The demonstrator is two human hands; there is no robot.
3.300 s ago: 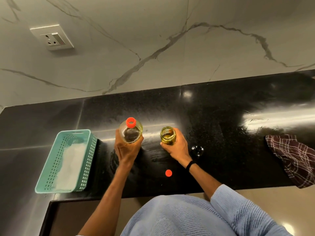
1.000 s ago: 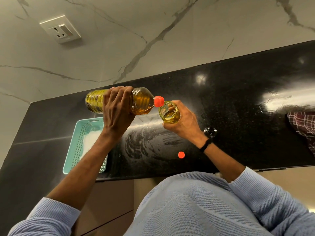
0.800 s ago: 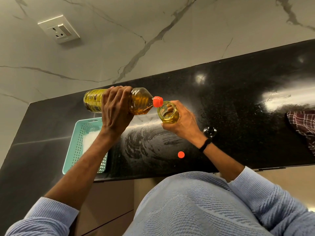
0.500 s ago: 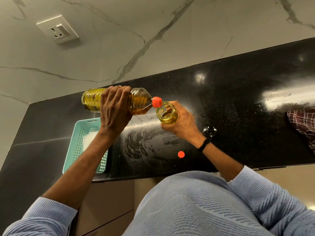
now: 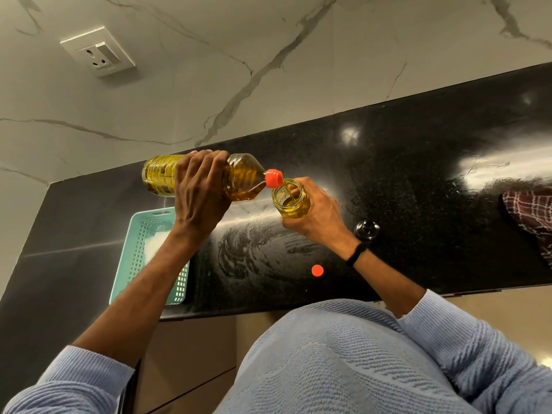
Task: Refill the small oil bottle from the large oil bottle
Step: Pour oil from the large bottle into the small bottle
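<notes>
We look down from head height over a glossy black counter [image 5: 418,174] backed by a pale marble wall. Our left hand [image 5: 200,192] grips the large oil bottle [image 5: 239,177] around its middle, holding it almost on its side above the counter. It is clear ribbed plastic, amber-gold with oil, and its orange spout [image 5: 274,177] points right, over the mouth of the small oil bottle [image 5: 291,201]. A thin golden stream runs from the spout into that mouth. Our right hand [image 5: 319,216] clasps the small bottle from the right and below; it is clear, open-topped, with yellow oil in it. A loose orange cap [image 5: 317,270] lies on the counter near the front edge, a dark round lid [image 5: 366,229] just beside our right wrist, a teal basket [image 5: 134,249] under our left forearm, and a checked cloth [image 5: 531,216] at far right
</notes>
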